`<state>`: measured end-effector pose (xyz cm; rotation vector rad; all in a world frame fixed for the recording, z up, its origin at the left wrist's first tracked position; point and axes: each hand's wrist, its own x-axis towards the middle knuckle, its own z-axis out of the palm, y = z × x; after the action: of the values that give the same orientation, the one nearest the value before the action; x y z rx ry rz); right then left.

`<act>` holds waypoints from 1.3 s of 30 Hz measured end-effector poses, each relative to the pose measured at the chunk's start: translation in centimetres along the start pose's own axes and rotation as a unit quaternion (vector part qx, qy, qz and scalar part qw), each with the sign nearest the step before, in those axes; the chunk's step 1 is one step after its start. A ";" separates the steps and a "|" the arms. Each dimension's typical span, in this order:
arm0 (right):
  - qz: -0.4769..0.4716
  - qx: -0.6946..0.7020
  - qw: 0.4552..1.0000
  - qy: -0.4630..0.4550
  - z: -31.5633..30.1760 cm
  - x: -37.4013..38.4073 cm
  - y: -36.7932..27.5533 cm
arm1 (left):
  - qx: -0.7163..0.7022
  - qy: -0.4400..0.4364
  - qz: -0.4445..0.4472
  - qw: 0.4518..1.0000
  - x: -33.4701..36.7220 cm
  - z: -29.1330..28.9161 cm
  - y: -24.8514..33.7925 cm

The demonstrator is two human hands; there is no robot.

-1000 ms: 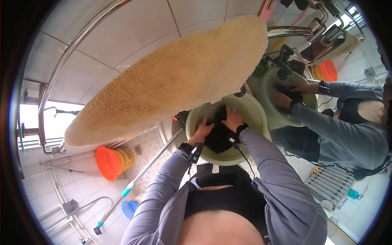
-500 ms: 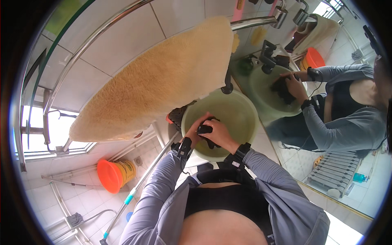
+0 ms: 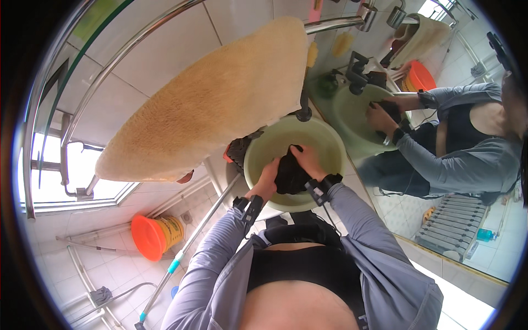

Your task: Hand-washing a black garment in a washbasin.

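Note:
A piece of black cloth [image 3: 290, 175] hangs spread between my two hands inside a round pale green basin [image 3: 333, 151]. On its left side my left hand [image 3: 269, 180] grips an edge, fingers closed. The upper right part of the cloth is pinched by my right hand [image 3: 308, 161], with the thumb and fingertips over the top edge. A dark, crumpled fabric bundle [image 3: 237, 153] sits just outside the basin on the left. How much water the basin holds is hard to tell.
A beige towel [image 3: 209, 104] hangs over a metal rail beyond the basin, below a glass shelf. To the right, a large mirror [image 3: 440, 165] reflects my arms. An orange bucket [image 3: 149, 237] lies at the lower left, near a long pole [image 3: 192, 242] slanting up toward the basin.
The black cloth was bunched in my hands, which were close together; now it is opened out. My right hand has moved up and right, my left slightly down.

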<state>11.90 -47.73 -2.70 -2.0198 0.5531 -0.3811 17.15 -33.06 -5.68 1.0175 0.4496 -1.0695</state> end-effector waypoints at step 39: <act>-0.071 -0.053 0.979 -0.186 0.7 -4.9 -7.8 | 0.158 -0.117 0.143 0.970 -1.2 -2.6 2.2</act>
<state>9.81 -41.27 3.66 -2.1705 0.2010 -0.0516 18.93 -29.98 -5.12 1.1783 -0.0635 -1.0010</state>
